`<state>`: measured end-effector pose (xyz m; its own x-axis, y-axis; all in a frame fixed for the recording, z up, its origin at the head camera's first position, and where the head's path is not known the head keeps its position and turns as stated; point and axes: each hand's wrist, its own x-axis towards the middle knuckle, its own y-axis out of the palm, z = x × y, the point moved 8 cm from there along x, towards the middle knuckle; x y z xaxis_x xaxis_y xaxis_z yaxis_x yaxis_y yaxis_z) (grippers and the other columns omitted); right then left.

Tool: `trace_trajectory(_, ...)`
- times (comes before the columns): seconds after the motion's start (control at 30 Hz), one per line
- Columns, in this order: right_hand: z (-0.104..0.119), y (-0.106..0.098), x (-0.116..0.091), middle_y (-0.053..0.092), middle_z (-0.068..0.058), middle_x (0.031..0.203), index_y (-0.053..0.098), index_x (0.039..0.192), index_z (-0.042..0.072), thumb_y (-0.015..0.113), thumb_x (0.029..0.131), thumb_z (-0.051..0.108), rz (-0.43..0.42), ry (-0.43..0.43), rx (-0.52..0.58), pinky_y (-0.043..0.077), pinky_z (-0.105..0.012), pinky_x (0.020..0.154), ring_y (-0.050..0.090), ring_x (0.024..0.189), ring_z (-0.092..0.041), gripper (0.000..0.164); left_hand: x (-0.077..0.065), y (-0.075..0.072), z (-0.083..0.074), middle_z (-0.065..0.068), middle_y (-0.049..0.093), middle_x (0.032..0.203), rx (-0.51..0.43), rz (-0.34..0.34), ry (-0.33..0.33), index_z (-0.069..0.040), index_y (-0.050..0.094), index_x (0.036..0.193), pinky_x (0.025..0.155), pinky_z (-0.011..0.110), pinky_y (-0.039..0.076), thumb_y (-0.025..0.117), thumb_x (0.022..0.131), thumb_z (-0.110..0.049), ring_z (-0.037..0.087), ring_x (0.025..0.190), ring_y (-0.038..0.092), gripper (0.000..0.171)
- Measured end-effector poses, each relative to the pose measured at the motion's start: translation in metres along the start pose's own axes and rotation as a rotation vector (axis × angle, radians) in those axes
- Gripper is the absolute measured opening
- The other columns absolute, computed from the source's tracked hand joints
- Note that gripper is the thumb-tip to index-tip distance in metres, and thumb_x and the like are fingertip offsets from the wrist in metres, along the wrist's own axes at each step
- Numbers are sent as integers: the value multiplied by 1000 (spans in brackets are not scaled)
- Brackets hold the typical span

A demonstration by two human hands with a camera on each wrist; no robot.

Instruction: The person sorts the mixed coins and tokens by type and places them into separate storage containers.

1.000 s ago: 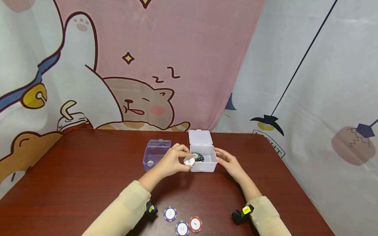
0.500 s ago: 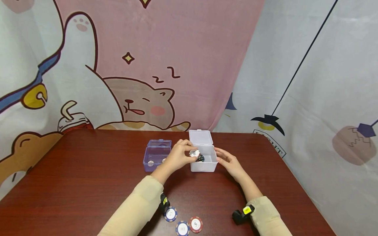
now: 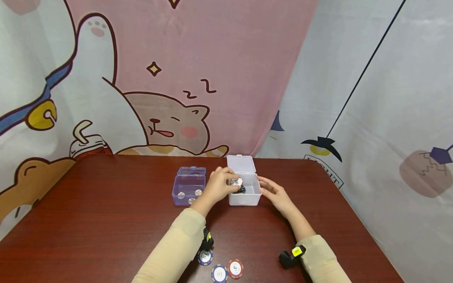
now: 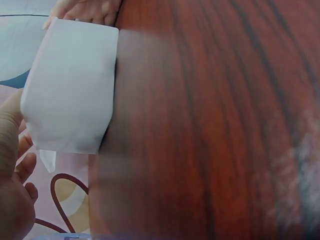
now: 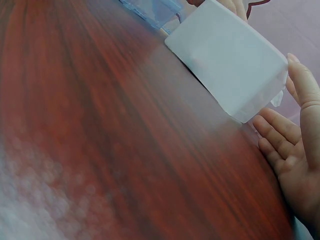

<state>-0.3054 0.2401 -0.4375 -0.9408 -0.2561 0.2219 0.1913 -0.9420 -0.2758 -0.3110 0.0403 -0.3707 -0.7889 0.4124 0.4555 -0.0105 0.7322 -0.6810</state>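
Observation:
Above the left part of an open white plastic box [image 3: 244, 201], my left hand [image 3: 216, 188] pinches a white poker chip [image 3: 237, 182] between thumb and fingers. Dark poker chips [image 3: 242, 189] show inside the box just below it. In the left wrist view, my left hand [image 4: 15, 200] is at the rim of the box [image 4: 72, 85], and the chip is hidden there. My right hand [image 3: 277, 196] stays at the box's right wall, fingers extended. The right wrist view has that hand's thumb [image 5: 300, 82] at the box's upper corner.
Left of the white box stands an open blue see-through box [image 3: 179, 202] with small round pale pieces [image 3: 181, 195] in it. Two blue poker chips [image 3: 220, 274] and a red one [image 3: 235, 269] lie near the front of the brown table [image 3: 88, 220]. A printed curtain [image 3: 233, 59] hangs behind.
My left hand has moved right with the white chip, from the box's left edge to over its inside. More of the pale pieces in the blue box show. The right hand has stayed put.

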Motion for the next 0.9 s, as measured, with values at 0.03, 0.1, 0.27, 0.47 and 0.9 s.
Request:
trace_trajectory(0.03,0,0,0,52,-21,133,48,140,8,60,95,13,-1,1,0,45,-25,88,50,119,-35,47,0,1,1,0,64,99,15,-3,-8,-9,75,108,80,39,34,82,75,-19,20,92,49,35)
trace_trajectory(0.1,0,0,0,52,-21,134,48,140,8,60,95,12,1,-5,1,45,-25,88,50,119,-35,47,0,1,3,0,64,98,23,-8,-25,-10,75,107,80,39,34,82,75,-19,20,92,50,34)
trace_trajectory(0.27,0,-1,1,52,-21,134,48,140,7,60,95,11,2,-10,7,45,-25,88,50,119,-35,46,1,3,7,-1,64,98,34,-10,-59,-11,76,105,80,39,34,82,75,-21,20,92,50,32)
trace_trajectory(0.47,0,0,1,52,-22,134,48,140,6,59,95,11,7,-10,18,45,-25,88,50,120,-36,46,0,4,7,-1,65,100,41,-3,-81,-10,75,108,81,39,35,82,75,-22,21,94,51,36)
trace_trajectory(0.9,1,0,0,53,-23,132,48,140,5,60,95,12,7,-22,17,46,-26,88,53,116,-30,46,-6,-11,-6,0,65,103,8,-15,-19,-9,71,114,83,39,35,81,77,-29,19,94,50,43)
